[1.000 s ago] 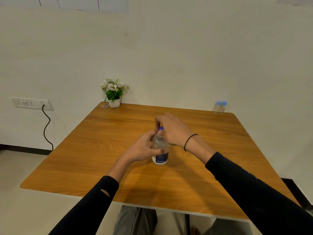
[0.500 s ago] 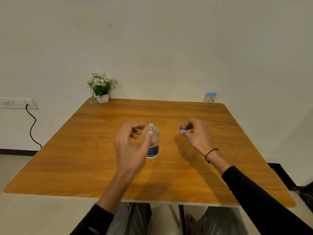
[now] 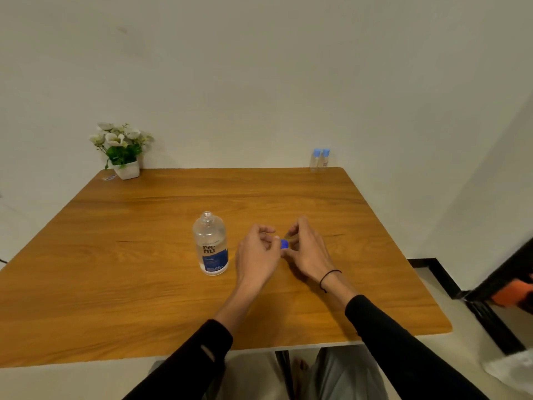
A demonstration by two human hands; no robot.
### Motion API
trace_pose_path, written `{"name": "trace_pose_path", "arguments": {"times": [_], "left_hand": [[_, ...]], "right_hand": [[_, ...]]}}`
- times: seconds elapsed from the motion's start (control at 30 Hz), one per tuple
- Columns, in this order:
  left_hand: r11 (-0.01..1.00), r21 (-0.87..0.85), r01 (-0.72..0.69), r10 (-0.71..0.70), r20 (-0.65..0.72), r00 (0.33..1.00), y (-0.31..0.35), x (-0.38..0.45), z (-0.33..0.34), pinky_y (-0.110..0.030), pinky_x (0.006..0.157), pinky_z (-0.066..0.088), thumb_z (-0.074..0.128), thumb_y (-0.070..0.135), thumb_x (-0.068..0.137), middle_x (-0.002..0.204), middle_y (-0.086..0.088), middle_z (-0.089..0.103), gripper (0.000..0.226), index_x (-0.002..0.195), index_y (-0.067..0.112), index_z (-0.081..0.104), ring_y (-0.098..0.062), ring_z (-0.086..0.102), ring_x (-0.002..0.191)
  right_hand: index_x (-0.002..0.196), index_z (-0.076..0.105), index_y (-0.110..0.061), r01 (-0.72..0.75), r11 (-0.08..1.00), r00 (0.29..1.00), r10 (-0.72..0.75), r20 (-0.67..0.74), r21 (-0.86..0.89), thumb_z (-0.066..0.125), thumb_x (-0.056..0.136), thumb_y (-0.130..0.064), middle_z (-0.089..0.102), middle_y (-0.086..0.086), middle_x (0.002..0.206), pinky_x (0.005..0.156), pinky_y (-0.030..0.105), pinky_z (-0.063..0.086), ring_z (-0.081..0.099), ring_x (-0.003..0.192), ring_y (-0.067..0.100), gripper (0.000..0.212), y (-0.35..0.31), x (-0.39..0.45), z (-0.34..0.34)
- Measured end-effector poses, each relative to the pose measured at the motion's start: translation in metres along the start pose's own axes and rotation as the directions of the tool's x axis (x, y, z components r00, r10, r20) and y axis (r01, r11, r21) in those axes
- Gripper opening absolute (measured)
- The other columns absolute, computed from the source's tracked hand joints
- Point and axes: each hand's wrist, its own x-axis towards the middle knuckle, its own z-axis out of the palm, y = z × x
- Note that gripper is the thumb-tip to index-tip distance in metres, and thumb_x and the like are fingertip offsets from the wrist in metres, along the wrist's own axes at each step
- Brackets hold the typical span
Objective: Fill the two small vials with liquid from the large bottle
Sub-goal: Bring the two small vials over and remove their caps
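Large bottle (image 3: 210,243) stands upright near the centre of the wooden surface (image 3: 115,255), neck uncapped, threaded mouth exposed; clear body, blue label on the lower half, liquid level not readable. Neither hand touches it. Just to its right, both hands sit close together low over the surface. Right hand (image 3: 307,249): fingers curled, thumb and fingertips pinching the small blue cap (image 3: 284,243). Left hand (image 3: 255,254): fingers bent inward in a narrow curl, fingertips meeting the cap from the other side; whether it actually grips the cap or only touches it, cannot tell. A thin black band (image 3: 328,280) circles the right wrist; both forearms in black sleeves. The two small vials (image 3: 319,160) stand upright, side by side and touching or nearly so, at the far right edge of the surface against the wall, each with a light blue cap on; well apart from the bottle and the hands. A small white pot of white flowers (image 3: 122,153) sits at the far left corner.
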Motion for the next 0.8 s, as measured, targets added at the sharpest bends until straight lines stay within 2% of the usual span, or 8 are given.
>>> {"name": "trace_pose_path", "arguments": {"times": [0.1, 0.23, 0.33, 0.47, 0.53, 0.6, 0.7, 0.8], "left_hand": [[0.999, -0.032, 0.008, -0.009, -0.027, 1.000, 0.007, 0.030, 0.021, -0.031, 0.077, 0.056, 0.070, 0.025, 0.097, 0.088, 0.017, 0.066, 0.012, 0.107, 0.030, 0.064, -0.005, 0.066, 0.085], [0.995, -0.100, 0.004, -0.008, -0.033, 0.999, 0.032, 0.092, 0.064, -0.027, 0.069, 0.049, 0.075, 0.032, 0.091, 0.090, 0.013, 0.069, 0.018, 0.105, 0.030, 0.064, -0.011, 0.069, 0.086], [0.994, -0.104, 0.019, -0.019, 0.002, 1.000, 0.053, 0.146, 0.103, -0.033, 0.077, 0.056, 0.078, 0.036, 0.091, 0.095, 0.010, 0.068, 0.026, 0.110, 0.031, 0.060, -0.013, 0.068, 0.092], [0.997, -0.081, 0.003, 0.000, 0.041, 0.999, 0.065, 0.221, 0.152, -0.037, 0.085, 0.058, 0.078, 0.035, 0.093, 0.106, 0.006, 0.067, 0.037, 0.124, 0.026, 0.058, -0.018, 0.067, 0.103], [0.999, -0.048, 0.001, 0.003, 0.079, 0.997, 0.063, 0.255, 0.174, -0.032, 0.082, 0.052, 0.078, 0.035, 0.094, 0.116, 0.002, 0.065, 0.051, 0.137, 0.021, 0.055, -0.019, 0.064, 0.108], [1.000, -0.017, 0.000, 0.002, 0.104, 0.995, 0.055, 0.284, 0.194, -0.032, 0.087, 0.050, 0.081, 0.036, 0.092, 0.131, -0.004, 0.062, 0.063, 0.145, 0.019, 0.050, -0.022, 0.061, 0.120], [1.000, -0.001, 0.014, -0.013, 0.112, 0.994, 0.039, 0.316, 0.218, -0.041, 0.105, 0.055, 0.086, 0.038, 0.087, 0.147, -0.007, 0.055, 0.075, 0.148, 0.020, 0.047, -0.027, 0.057, 0.133], [1.000, 0.014, 0.005, -0.007, 0.102, 0.995, 0.029, 0.337, 0.229, -0.044, 0.107, 0.056, 0.089, 0.037, 0.084, 0.146, -0.007, 0.055, 0.077, 0.146, 0.019, 0.048, -0.027, 0.058, 0.133]], "right_hand": [[0.112, 0.042, -0.030, 0.015, 0.999, 0.996, -0.012, -0.086, 0.032, 0.083, 0.085, -0.029, 0.057, -0.009, 0.107, 0.070, 0.025, 0.050, 0.061, 0.091, 0.009, 0.049, 0.014, 0.015, -0.018], [0.111, 0.049, -0.028, -0.063, 0.993, 0.957, 0.089, -0.278, 0.104, 0.079, 0.089, -0.023, 0.056, -0.009, 0.101, 0.069, 0.023, 0.048, 0.060, 0.086, 0.011, 0.038, 0.040, 0.064, -0.044], [0.104, 0.053, -0.023, -0.103, 0.985, 0.928, 0.147, -0.343, 0.141, 0.076, 0.091, -0.021, 0.060, -0.004, 0.097, 0.067, 0.025, 0.047, 0.062, 0.085, 0.017, 0.026, 0.066, 0.118, -0.056], [0.110, 0.053, -0.019, -0.172, 0.960, 0.908, 0.241, -0.342, 0.219, 0.071, 0.092, -0.015, 0.060, 0.001, 0.102, 0.078, 0.032, 0.053, 0.062, 0.096, 0.023, 0.025, 0.101, 0.196, -0.061], [0.122, 0.053, -0.015, -0.205, 0.945, 0.901, 0.285, -0.329, 0.256, 0.070, 0.094, -0.012, 0.061, 0.005, 0.113, 0.090, 0.037, 0.056, 0.062, 0.102, 0.024, 0.033, 0.117, 0.233, -0.061], [0.134, 0.048, -0.014, -0.223, 0.932, 0.898, 0.311, -0.311, 0.287, 0.068, 0.096, -0.009, 0.058, 0.008, 0.127, 0.099, 0.039, 0.055, 0.061, 0.111, 0.025, 0.043, 0.135, 0.267, -0.061], [0.142, 0.042, -0.014, -0.228, 0.923, 0.907, 0.317, -0.278, 0.309, 0.066, 0.097, -0.007, 0.053, 0.008, 0.137, 0.107, 0.042, 0.050, 0.057, 0.122, 0.028, 0.052, 0.159, 0.305, -0.059], [0.141, 0.042, -0.014, -0.207, 0.931, 0.912, 0.295, -0.285, 0.299, 0.068, 0.094, -0.006, 0.053, 0.010, 0.138, 0.106, 0.040, 0.051, 0.057, 0.123, 0.028, 0.054, 0.176, 0.329, -0.055]]}}
